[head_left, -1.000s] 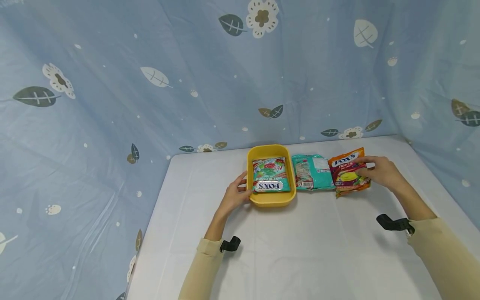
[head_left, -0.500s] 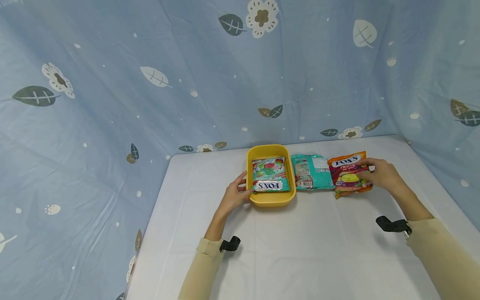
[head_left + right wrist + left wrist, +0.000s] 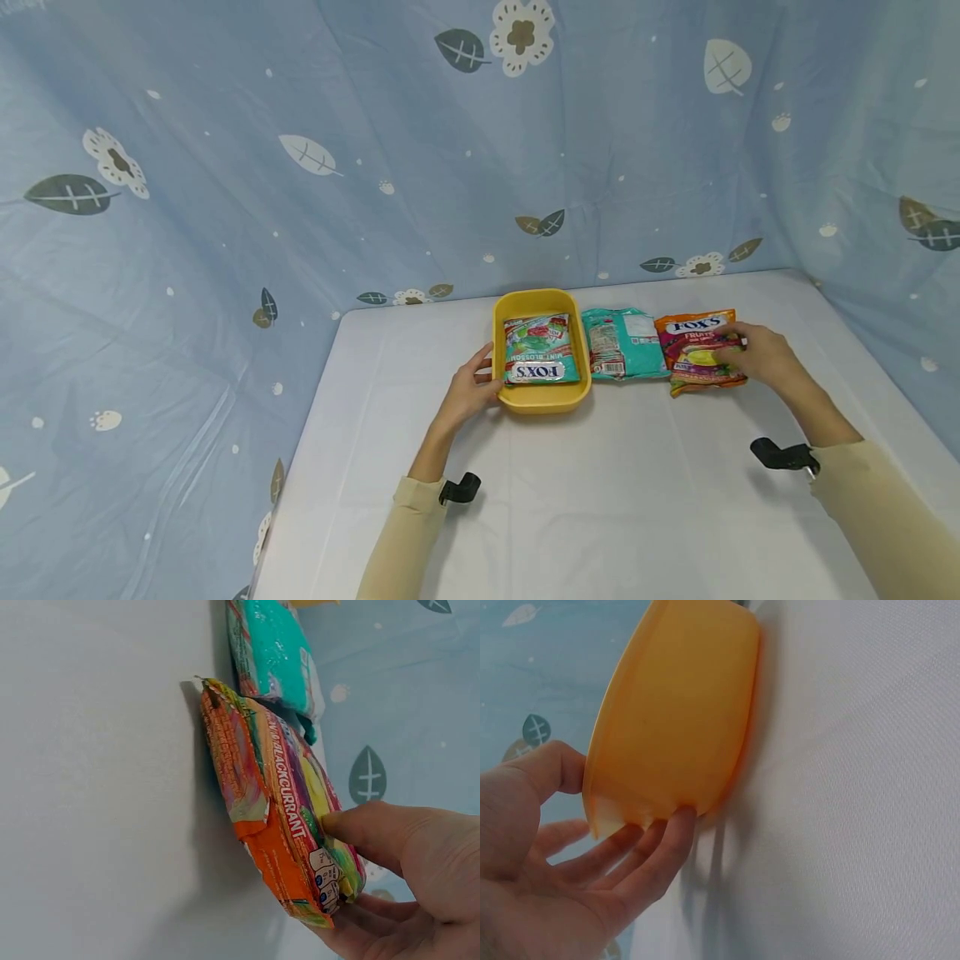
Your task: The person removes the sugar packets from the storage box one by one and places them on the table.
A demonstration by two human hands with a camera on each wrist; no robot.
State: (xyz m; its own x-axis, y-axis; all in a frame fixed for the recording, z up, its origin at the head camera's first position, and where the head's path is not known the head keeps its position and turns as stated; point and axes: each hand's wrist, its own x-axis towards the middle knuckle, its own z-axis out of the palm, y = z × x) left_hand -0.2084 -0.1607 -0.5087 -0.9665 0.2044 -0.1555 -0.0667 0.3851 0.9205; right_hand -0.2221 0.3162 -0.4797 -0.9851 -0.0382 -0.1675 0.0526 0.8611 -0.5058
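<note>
My left hand (image 3: 468, 393) holds the near left corner of a yellow plastic tub (image 3: 545, 403). In the left wrist view the thumb is at the tub's rim and the fingertips lie against its outer wall. Inside the tub lies a green FOX'S Mint Blossom candy bag (image 3: 538, 348). On the right, my right hand (image 3: 767, 354) pinches the right edge of an orange and purple FOX'S Fruits candy bag (image 3: 693, 358). The right wrist view has the thumb (image 3: 364, 829) on its front and the other fingers partly hidden behind it.
Between the tub and the orange bag lies a teal candy bag (image 3: 628, 346), back side up, close to both. All stand on a white-covered table (image 3: 600, 500). A blue patterned curtain (image 3: 420, 208) hangs behind the table and along its sides.
The orange candy bag has come down flatter and slightly toward me and to the right, with my right hand on its edge. The left hand and tub have stayed in place.
</note>
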